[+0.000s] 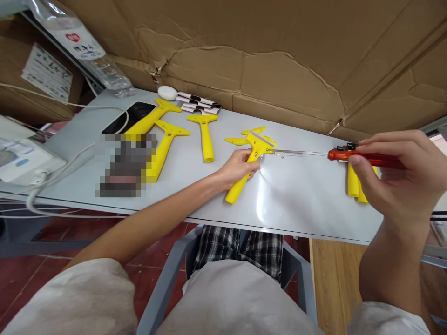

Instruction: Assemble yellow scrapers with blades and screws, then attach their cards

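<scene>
Yellow plastic scraper (pixel 240 188) | location: kept down on grey table (pixel 296 204), gripped around its handle by left hand (pixel 237 170) | red-handled screwdriver (pixel 366 159): clenched in right hand (pixel 387 181), shaft tip brought against scraper head | left of scraper: further yellow scrapers (pixel 204 137) laid out | just beyond scraper: loose yellow pieces (pixel 237 141) placed

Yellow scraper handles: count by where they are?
Flat on the table, left part: 3 yellow scraper handles
In the left hand: 1
Behind the right hand, partly hidden: 2
Total: 6
A blurred patch could hide more.
</scene>
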### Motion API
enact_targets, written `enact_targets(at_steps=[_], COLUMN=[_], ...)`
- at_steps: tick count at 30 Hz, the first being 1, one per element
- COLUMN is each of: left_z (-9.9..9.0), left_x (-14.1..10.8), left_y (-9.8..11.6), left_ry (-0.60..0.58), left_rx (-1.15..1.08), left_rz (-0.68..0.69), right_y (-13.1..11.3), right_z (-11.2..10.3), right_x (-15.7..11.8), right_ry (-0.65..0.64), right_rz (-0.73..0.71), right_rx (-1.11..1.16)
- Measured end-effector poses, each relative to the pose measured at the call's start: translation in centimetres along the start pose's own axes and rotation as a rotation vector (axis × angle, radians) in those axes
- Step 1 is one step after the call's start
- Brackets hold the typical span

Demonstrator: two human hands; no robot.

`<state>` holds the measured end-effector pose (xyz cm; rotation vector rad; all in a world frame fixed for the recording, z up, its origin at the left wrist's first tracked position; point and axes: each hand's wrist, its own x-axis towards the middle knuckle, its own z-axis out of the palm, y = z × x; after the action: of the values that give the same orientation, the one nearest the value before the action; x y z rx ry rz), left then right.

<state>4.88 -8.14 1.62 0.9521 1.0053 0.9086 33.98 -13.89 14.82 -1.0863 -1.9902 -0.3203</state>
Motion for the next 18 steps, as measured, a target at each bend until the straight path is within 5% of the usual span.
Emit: enact_targets(at_steps=[10, 18], left_z=[-0.3, -0.5], left_x=[0.3, 0.4], left_y=[0.3, 0.1], left_ry=[0.025, 0.047], left_rx=[-0.006, -0.025], left_rz=[-0.038, -0.034], right_y=[0.4, 2.0], right_z=[-1.2, -1.0], right_x=[4.3, 6.1], right_ry=[-0.336, -0.444], right_rz=[0.064, 0.087], right_rx=[0.057, -0.083])
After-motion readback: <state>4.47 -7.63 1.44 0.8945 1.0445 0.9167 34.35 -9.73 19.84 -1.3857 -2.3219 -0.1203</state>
